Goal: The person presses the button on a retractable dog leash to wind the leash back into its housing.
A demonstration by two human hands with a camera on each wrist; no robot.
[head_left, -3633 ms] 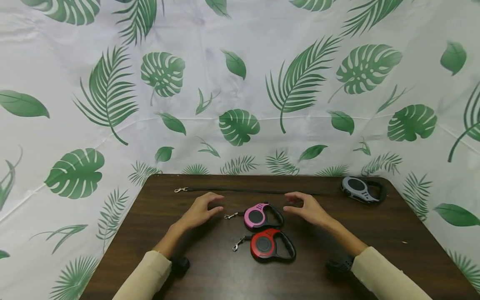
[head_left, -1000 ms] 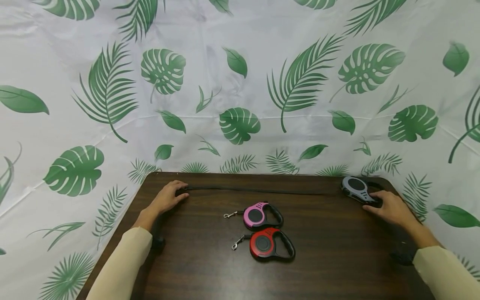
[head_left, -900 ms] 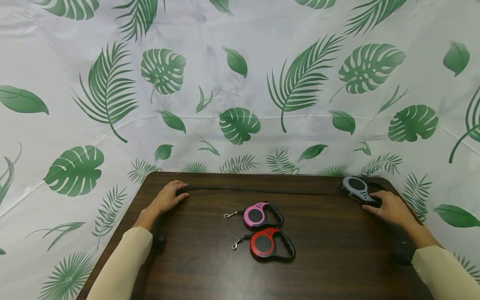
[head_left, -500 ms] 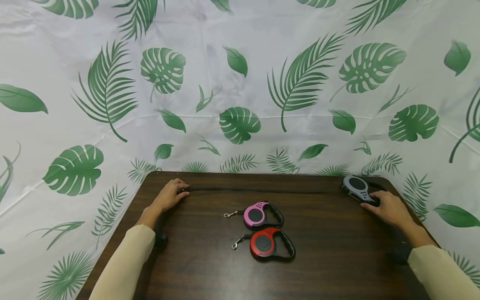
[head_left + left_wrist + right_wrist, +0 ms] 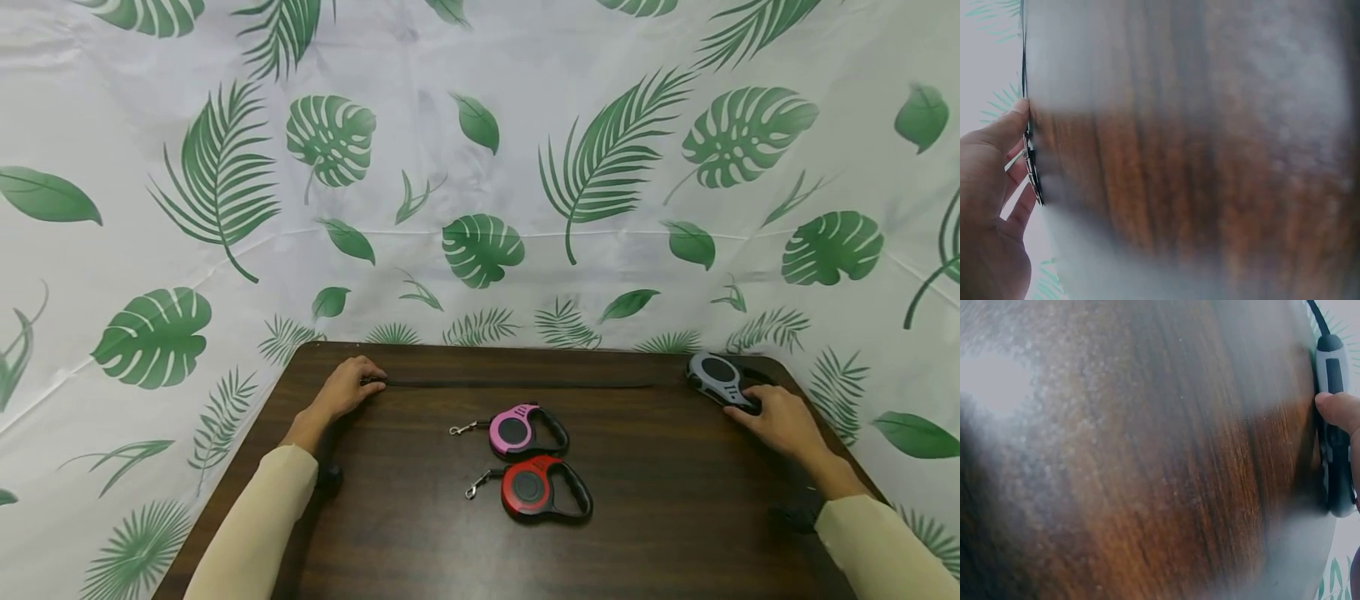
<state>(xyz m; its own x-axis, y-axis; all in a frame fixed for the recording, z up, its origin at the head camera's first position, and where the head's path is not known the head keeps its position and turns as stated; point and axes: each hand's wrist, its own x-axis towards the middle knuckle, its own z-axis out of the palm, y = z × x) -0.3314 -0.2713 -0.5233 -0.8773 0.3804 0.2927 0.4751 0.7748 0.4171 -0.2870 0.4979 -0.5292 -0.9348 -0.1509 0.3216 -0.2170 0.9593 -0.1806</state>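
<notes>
At the table's back left, my left hand (image 5: pixel 347 390) pinches the clip end of a black leash strap (image 5: pixel 517 384); in the left wrist view the metal clip (image 5: pixel 1032 169) hangs beside the fingers. The strap runs nearly straight across to a grey retractable leash case (image 5: pixel 716 377) at the back right. My right hand (image 5: pixel 780 418) grips that case near its handle, the thumb on its side in the right wrist view, where the case (image 5: pixel 1334 381) stands along the table edge. Part of the handle is hidden by the hand.
A pink leash case (image 5: pixel 513 430) lies mid-table with its metal clip to the left. Just in front of it lies a red leash case (image 5: pixel 525 487), clip also leftward. Behind the brown table (image 5: pixel 420 550) hangs a white cloth with green leaves (image 5: pixel 480 250).
Both hands have moved outward from the middle, left to the strap's clip and right to the grey case. Lately the left hand has shifted slightly right with the clip end.
</notes>
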